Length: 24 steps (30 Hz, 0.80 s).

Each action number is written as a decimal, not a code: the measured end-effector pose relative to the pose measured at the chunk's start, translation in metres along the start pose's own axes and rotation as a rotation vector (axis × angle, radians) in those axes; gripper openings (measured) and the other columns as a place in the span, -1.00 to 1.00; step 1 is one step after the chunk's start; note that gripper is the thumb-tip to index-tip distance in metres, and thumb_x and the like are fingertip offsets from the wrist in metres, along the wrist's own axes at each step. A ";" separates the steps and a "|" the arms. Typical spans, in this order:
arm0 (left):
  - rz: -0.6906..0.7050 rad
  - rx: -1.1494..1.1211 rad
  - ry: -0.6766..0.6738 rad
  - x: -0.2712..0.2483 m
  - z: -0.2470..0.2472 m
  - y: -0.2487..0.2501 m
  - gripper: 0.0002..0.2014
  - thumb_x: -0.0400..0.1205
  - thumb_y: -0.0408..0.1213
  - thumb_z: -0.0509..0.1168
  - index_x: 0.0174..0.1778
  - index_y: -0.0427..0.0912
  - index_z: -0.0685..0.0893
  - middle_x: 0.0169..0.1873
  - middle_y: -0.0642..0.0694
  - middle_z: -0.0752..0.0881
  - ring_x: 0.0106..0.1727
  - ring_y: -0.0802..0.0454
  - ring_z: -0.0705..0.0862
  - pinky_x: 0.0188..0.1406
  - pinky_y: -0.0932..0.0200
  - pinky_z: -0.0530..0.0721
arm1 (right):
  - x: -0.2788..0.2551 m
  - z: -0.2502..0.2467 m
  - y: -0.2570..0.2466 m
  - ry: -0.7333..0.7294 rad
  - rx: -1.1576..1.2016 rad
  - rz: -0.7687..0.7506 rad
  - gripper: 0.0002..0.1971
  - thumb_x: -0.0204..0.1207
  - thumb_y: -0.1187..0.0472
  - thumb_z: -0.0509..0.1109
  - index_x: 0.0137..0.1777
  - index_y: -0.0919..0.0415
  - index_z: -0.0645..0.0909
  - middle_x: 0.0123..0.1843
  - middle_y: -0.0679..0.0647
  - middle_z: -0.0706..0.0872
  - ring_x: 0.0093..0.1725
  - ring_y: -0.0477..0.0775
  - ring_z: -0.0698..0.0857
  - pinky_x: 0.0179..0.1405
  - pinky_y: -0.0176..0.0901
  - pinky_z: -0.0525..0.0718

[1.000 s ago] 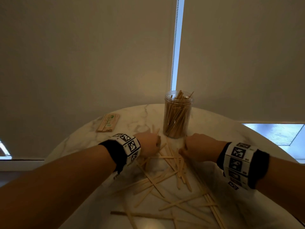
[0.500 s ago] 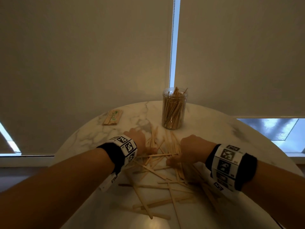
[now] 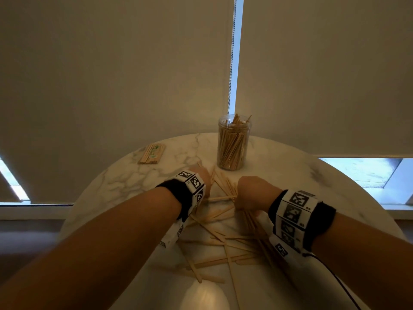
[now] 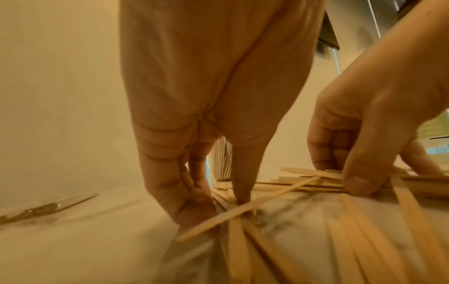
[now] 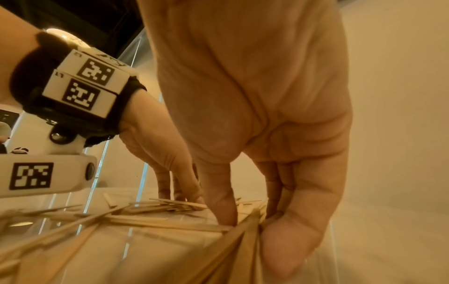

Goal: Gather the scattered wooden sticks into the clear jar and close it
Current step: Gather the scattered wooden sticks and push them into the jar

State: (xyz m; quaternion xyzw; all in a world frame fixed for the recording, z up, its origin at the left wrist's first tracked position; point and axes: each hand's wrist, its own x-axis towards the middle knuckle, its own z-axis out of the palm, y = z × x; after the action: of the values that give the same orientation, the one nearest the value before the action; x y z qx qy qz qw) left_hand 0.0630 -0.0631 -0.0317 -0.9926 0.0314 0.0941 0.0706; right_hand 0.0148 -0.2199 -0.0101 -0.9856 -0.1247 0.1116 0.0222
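Observation:
A clear jar (image 3: 233, 144) stands open at the back of the round marble table (image 3: 125, 182), packed with upright wooden sticks. Loose wooden sticks (image 3: 220, 237) lie crisscrossed in front of it. My left hand (image 3: 201, 176) is down on the pile's far left; in the left wrist view its thumb and curled fingers (image 4: 187, 203) pinch a few sticks (image 4: 233, 213) against the table. My right hand (image 3: 251, 193) is at the pile's right; in the right wrist view the thumb (image 5: 289, 242) and fingers grip a bundle of sticks (image 5: 240, 242).
A wrapped pack of sticks (image 3: 152, 154) lies at the table's back left. Roller blinds (image 3: 111, 74) with a bead chain (image 3: 232, 63) hang right behind the table. The table's front edge is near my forearms.
Both hands have kept raking the pile, and the sticks between them are bunched more tightly. My head view has shifted, so the jar sits further back in frame.

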 end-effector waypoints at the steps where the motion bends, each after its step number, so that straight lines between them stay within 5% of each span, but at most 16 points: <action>1: 0.006 -0.005 0.003 0.000 -0.001 0.001 -0.58 0.60 -0.04 0.46 0.30 -0.19 0.68 0.28 -0.12 0.71 0.24 -0.13 0.70 0.19 0.02 0.73 | -0.001 -0.001 0.000 -0.011 0.017 0.011 -0.79 0.56 0.13 0.47 -0.19 0.22 0.57 -0.21 0.12 0.66 -0.02 0.18 0.77 -0.23 -0.13 0.65; 6: -0.022 -0.020 -0.068 -0.003 -0.005 0.003 -0.68 0.67 -0.08 0.37 0.24 -0.20 0.72 0.21 -0.11 0.74 0.22 -0.12 0.71 0.14 0.10 0.70 | -0.002 0.003 -0.005 0.004 0.009 -0.002 -0.85 0.59 0.20 0.40 -0.14 0.28 0.61 -0.31 0.05 0.51 -0.12 0.14 0.63 -0.22 -0.12 0.55; 9: -0.033 0.037 -0.111 -0.002 -0.001 0.008 -0.70 0.60 -0.07 0.44 0.17 -0.15 0.74 0.10 -0.09 0.76 0.12 -0.09 0.74 0.12 0.05 0.74 | -0.001 0.008 -0.007 0.064 -0.011 0.008 -0.71 0.60 0.29 0.32 -0.35 0.22 0.39 -0.33 0.06 0.46 -0.15 0.15 0.58 -0.21 -0.12 0.52; 13: -0.074 0.007 -0.124 0.012 0.012 0.004 -0.73 0.55 -0.08 0.48 0.10 -0.12 0.78 0.05 -0.15 0.76 0.10 -0.15 0.74 0.16 -0.10 0.76 | -0.001 0.004 -0.007 0.069 -0.008 0.026 -0.67 0.61 0.30 0.31 -0.38 0.17 0.34 -0.35 0.03 0.43 -0.15 0.13 0.58 -0.19 -0.13 0.53; 18: -0.129 -0.373 0.012 -0.012 0.003 -0.007 -0.64 0.72 -0.21 0.29 0.40 -0.28 0.60 0.30 -0.21 0.69 0.30 -0.17 0.68 0.11 0.11 0.61 | -0.002 -0.013 0.001 0.069 0.067 0.085 -0.72 0.60 0.25 0.32 -0.36 0.27 0.58 -0.36 0.04 0.60 -0.27 0.08 0.65 -0.30 -0.13 0.62; 21: -0.152 -0.605 0.059 -0.015 0.004 -0.013 -0.68 0.79 -0.23 0.15 0.34 -0.36 0.61 0.27 -0.28 0.69 0.30 -0.21 0.66 -0.03 0.14 0.50 | -0.004 -0.028 0.011 0.093 0.268 0.129 -0.81 0.55 0.29 0.38 -0.14 0.39 0.79 -0.16 0.21 0.84 -0.14 0.17 0.84 -0.04 0.03 0.83; 24: -0.131 -0.840 0.093 -0.013 0.006 -0.019 -0.67 0.78 -0.33 0.10 0.29 -0.47 0.63 0.25 -0.37 0.70 0.29 -0.30 0.67 0.15 0.06 0.62 | -0.009 -0.039 0.020 0.199 0.526 0.129 -0.85 0.56 0.31 0.41 -0.07 0.40 0.78 -0.16 0.24 0.85 -0.14 0.19 0.86 0.00 0.16 0.83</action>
State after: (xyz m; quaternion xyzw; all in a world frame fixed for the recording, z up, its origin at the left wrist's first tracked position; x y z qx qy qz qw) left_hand 0.0503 -0.0428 -0.0327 -0.9382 -0.0695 0.0494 -0.3353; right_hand 0.0197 -0.2425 0.0280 -0.9581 -0.0256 0.0438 0.2819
